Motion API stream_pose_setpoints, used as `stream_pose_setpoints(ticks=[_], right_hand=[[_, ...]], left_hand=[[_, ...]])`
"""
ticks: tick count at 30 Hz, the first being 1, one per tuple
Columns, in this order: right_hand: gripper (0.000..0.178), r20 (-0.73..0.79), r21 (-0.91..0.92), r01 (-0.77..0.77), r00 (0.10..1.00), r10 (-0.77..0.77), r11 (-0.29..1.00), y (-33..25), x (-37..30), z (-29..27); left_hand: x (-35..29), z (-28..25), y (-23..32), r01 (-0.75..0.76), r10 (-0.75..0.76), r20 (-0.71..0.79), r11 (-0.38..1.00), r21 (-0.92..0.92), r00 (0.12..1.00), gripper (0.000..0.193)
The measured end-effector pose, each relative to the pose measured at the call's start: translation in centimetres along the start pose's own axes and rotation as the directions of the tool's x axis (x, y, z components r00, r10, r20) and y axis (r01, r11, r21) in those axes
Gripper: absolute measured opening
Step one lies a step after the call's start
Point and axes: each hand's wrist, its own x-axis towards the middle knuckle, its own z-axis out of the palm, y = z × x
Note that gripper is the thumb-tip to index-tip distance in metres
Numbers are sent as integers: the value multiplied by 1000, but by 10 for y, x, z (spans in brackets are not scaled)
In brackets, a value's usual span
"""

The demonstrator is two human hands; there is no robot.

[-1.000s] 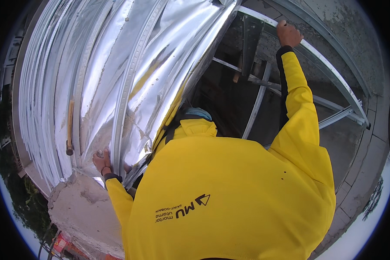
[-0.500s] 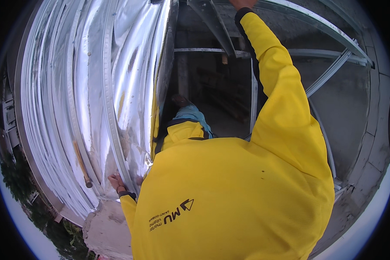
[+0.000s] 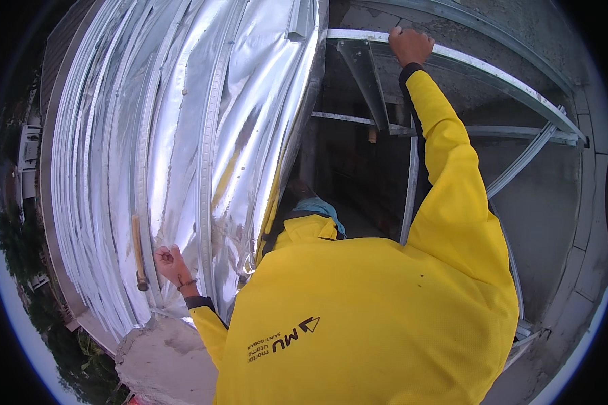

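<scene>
My right hand (image 3: 411, 47) is closed over a pale metal roof beam (image 3: 493, 71) at the upper right, its arm stretched up in a yellow sleeve. Low on the left, my left hand (image 3: 173, 265) hovers over or rests on a shiny silver foil sheet (image 3: 175, 155), its fingers curled in. Whether anything small is inside them, I cannot make out. Just left of that hand lies a hammer (image 3: 138, 246) with a wooden handle, its head toward me. A ribbed metal batten (image 3: 206, 182) runs along the foil to the right of my left hand.
Beneath the beam is a dark opening, crossed by a thin metal bar (image 3: 358, 120) and a hanging metal channel (image 3: 365, 81). Metal struts (image 3: 527, 162) slant at the right beside a block wall (image 3: 574, 270). A rough concrete ledge (image 3: 165, 358) is at the lower left.
The view has shifted, so the foil and beam sit lower and further right. My left hand has moved off the batten toward the hammer; my right hand now shows fully on the beam.
</scene>
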Motion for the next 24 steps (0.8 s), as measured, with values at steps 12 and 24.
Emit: stream_pose_setpoints(ticks=[12,24], right_hand=[[48,42,-4,-10,999,11,1000,-5,-3,-17],[45,-46,1,13,999,-13,1000,-5,-3,-14]], left_hand=[[-58,191,180,-666,420,766,746,15,488,49],[-59,180,107,-736,422,690,634,238,587,60]])
